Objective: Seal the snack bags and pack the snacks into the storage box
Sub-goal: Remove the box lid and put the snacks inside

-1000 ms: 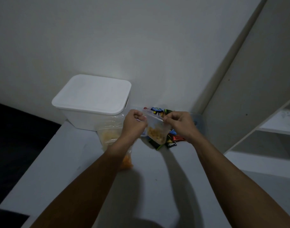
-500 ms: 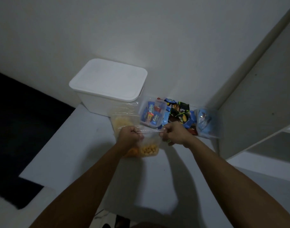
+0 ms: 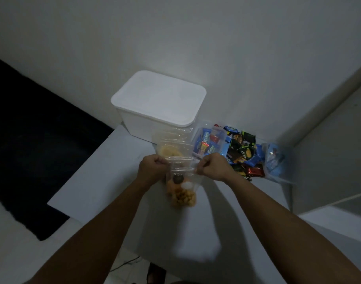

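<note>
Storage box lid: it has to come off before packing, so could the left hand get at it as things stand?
Probably not yet: the left hand grips the clear snack bag together with the right hand. Once freed, little blocks the lid beyond another bag lying before the box.

Storage box (image 3: pixel 155 111) left of snacks (image 3: pixel 237 150)

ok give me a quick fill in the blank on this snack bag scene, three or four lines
1. Both hands pinch the top edge of a clear bag holding ____ coloured snacks.
2. The white storage box stands with its lid ____.
3. The left hand grips the bag's left corner and the right hand grips its ____ corner.
4. The loose wrapped snacks lie to the ____ of the box.

Missing words: orange; on; right; right
</note>
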